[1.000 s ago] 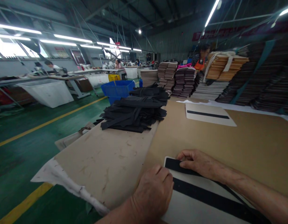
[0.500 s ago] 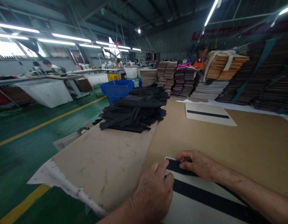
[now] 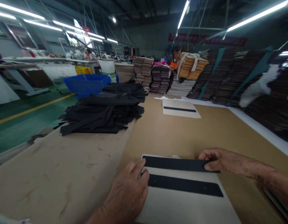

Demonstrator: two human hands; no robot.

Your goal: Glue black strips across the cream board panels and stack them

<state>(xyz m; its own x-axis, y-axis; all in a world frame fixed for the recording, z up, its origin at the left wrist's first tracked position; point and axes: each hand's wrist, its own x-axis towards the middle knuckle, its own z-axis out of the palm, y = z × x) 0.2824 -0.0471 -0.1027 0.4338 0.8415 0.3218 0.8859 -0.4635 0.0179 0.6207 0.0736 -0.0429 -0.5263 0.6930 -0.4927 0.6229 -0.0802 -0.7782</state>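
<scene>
A pale, round-cornered panel (image 3: 178,207) lies on the brown board in front of me. Across it runs one black strip (image 3: 190,185), flat on its surface. Along the panel's far edge is a second black strip (image 3: 172,163), its right end reaching past the panel's side. My left hand (image 3: 128,191) holds that strip's left end against the panel's far left corner, fingers bent, the thumb tip near the lower strip. My right hand (image 3: 218,160) is closed in a pinch on the same strip's right end, thumb on top.
A heap of black strips (image 3: 99,112) lies at the left, before a blue bin (image 3: 87,84). Farther along the brown board (image 3: 162,133) rests another pale panel (image 3: 181,113) with one black strip. Tall stacks of sheets (image 3: 144,70) line the back, with a person (image 3: 174,59) behind them.
My right hand has slid right along the far black strip to its right end, and the strip now lies straighter. My left hand stays at the corner. The view has turned right.
</scene>
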